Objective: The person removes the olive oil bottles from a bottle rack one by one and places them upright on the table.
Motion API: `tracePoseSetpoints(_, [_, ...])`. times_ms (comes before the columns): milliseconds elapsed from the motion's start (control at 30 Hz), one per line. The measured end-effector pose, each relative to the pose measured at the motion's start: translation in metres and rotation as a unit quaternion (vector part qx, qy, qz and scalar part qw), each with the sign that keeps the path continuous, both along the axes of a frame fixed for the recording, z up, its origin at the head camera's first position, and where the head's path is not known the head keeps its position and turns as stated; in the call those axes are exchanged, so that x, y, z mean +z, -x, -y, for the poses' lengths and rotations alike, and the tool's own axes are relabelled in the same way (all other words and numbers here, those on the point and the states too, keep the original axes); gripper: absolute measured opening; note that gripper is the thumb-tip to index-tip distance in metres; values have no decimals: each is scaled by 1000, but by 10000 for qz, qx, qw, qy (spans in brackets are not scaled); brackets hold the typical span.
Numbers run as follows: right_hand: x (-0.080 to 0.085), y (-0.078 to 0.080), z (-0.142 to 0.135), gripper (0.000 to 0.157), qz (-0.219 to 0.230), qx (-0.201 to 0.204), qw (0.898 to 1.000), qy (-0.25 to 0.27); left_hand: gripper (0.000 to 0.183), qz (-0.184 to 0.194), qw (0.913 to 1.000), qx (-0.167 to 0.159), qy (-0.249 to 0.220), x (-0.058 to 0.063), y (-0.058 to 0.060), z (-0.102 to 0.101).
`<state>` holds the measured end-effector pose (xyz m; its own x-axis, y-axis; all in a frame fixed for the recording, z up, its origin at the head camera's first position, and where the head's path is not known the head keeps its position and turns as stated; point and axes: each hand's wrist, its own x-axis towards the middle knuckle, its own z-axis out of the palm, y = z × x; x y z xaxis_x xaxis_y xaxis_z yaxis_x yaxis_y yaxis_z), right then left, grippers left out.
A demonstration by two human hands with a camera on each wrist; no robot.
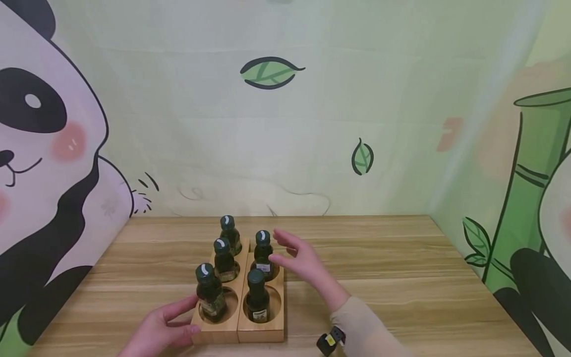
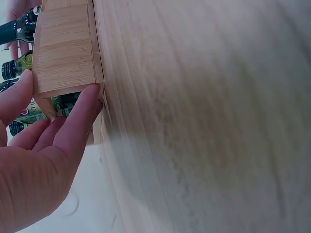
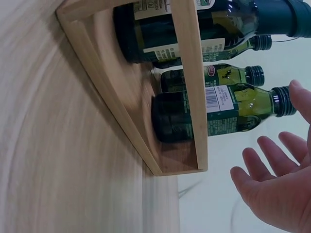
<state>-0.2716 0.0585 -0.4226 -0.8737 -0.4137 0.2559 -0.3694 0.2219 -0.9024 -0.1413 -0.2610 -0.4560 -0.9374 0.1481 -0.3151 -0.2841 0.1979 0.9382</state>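
Two wooden bottle racks [image 1: 260, 336] stand side by side, with round holes in their tops. Several dark green glass bottles sit in them. My left hand [image 1: 162, 325] touches the front left corner, thumb at the upper edge and fingers along the side, near the front left bottle [image 1: 211, 297]. My right hand [image 1: 301, 258] is raised beside the rear right bottle [image 1: 263, 255], fingers spread and loosely bent. Its thumb is close to that bottle's cap [image 3: 284, 101]; contact is unclear. The front right bottle [image 1: 257, 297] has a taller dark neck than the others.
The wood-grain table [image 1: 379, 277] extends to both sides of the racks. Behind it hangs a pale green backdrop [image 1: 200, 99] printed with a panda, leaves and bamboo. A small black device with a yellow mark [image 1: 329, 341] sits at the right wrist.
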Motion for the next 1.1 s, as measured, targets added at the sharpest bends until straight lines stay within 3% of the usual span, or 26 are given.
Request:
tracePoseSetpoints(300, [-2, 3, 11, 60, 169, -106, 9992, 337, 79, 69, 9999, 42, 79, -1, 1, 0])
tracePoseSetpoints(567, [-1, 5, 21, 54, 219, -74, 9978, 620, 81, -121, 9997, 84, 196, -5, 0, 0])
tracePoseSetpoints(867, [29, -17, 24, 48, 329, -139, 9975, 611, 81, -181, 9998, -81, 55, -5, 1, 0])
tracePoseSetpoints(1100, [32, -19, 26, 45, 369, -215, 9962, 764, 81, -113, 9999, -66, 32, -5, 2, 1])
